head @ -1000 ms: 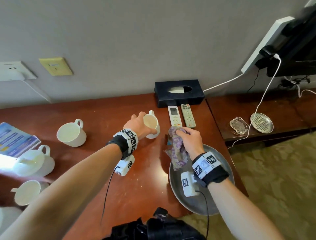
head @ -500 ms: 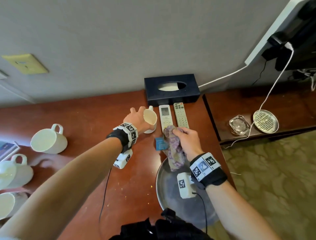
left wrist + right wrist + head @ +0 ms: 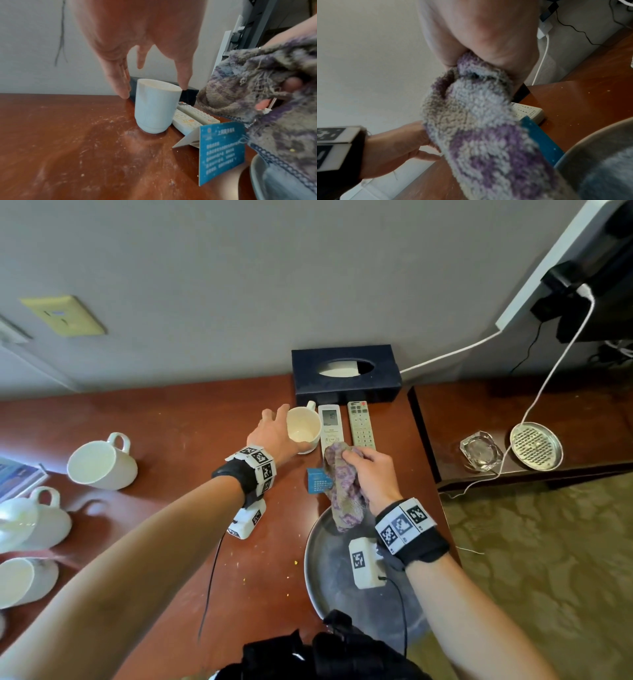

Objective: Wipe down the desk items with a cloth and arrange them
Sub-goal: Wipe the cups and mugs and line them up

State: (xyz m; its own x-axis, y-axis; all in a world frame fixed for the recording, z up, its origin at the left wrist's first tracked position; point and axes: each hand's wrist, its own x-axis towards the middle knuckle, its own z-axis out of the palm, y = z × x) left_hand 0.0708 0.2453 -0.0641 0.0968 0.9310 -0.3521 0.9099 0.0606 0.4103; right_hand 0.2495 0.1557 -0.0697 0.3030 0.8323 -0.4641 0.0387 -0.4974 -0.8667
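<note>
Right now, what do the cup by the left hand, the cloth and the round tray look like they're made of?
Cup: glazed white ceramic, by its smooth, slightly glossy wall. Cloth: fluffy terry or microfibre in purple and grey, with frayed threads. Tray: probably brushed metal, dull grey with a soft sheen.

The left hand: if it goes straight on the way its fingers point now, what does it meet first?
Probably the dark tissue box by the wall; the left hand already flanks the white mug. Depth is unclear.
</note>
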